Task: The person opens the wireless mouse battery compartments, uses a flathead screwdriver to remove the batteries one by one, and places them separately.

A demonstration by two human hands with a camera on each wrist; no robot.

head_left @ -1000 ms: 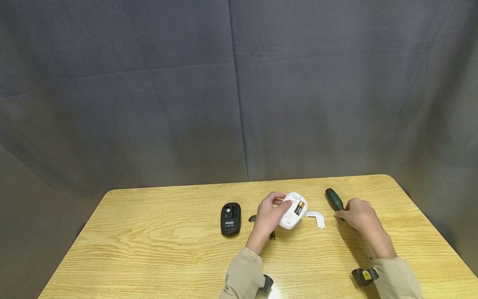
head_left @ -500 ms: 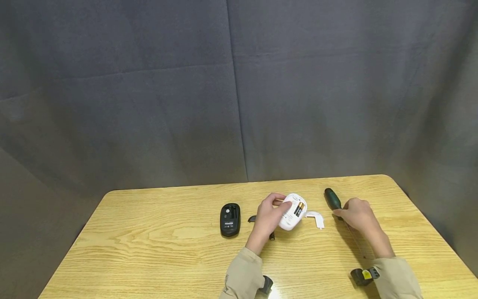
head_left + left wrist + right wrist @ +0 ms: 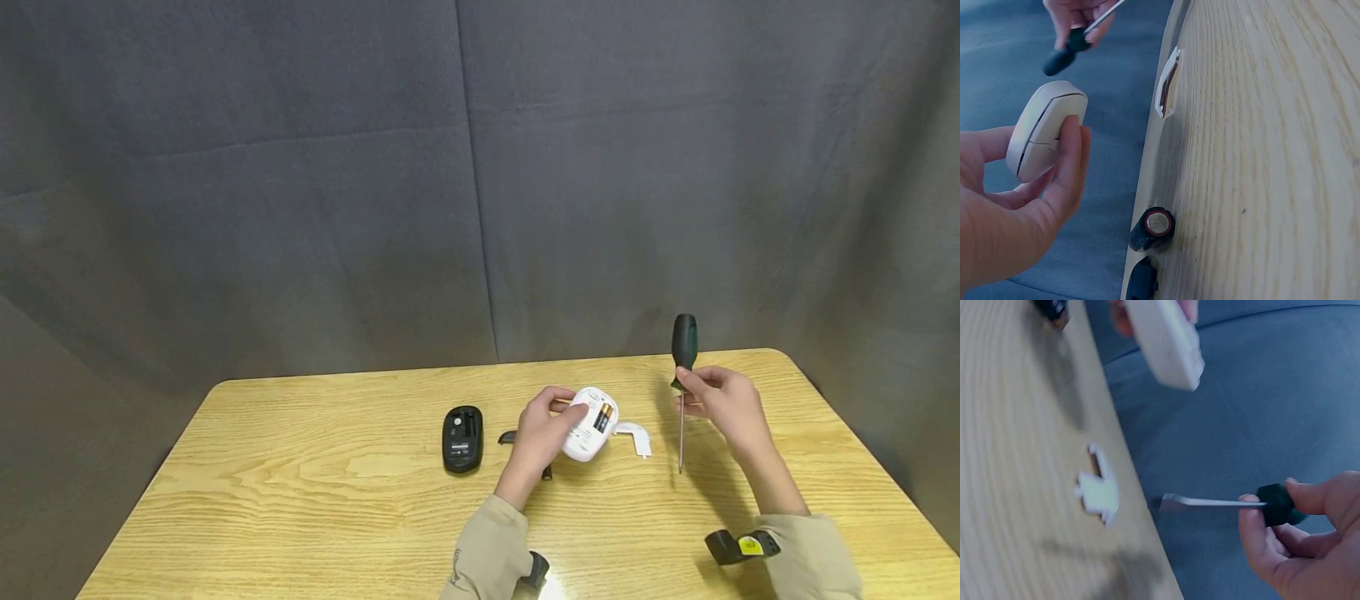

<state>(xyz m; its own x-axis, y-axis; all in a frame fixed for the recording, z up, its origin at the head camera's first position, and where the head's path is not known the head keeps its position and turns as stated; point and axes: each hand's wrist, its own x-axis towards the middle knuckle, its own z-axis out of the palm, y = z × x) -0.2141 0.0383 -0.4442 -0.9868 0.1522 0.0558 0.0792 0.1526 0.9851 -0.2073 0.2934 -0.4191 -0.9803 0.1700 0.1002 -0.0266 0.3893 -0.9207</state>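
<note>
My left hand [image 3: 542, 429] grips a white computer mouse [image 3: 581, 442] by its sides, underside up, with a battery [image 3: 603, 417] showing in its open compartment. In the right wrist view the mouse [image 3: 1166, 347] is blurred. My right hand [image 3: 731, 408] pinches a screwdriver [image 3: 684, 342] where its dark green handle meets the shaft. The handle points up and the flat tip [image 3: 1171, 502] points down, above the table. Between the two hands, the white battery cover [image 3: 637, 437] lies on the wood.
A black mouse [image 3: 462, 440] lies underside up, left of my left hand, with its battery slot uncovered. Partly behind that hand are a small black cover [image 3: 507, 437] and a dark battery [image 3: 1155, 226]. The wooden table [image 3: 322, 483] ends at a grey curtain [image 3: 480, 208].
My right hand has lifted the screwdriver off the table and swung it from lying flat to upright. The left hand and white mouse have stayed nearly still.
</note>
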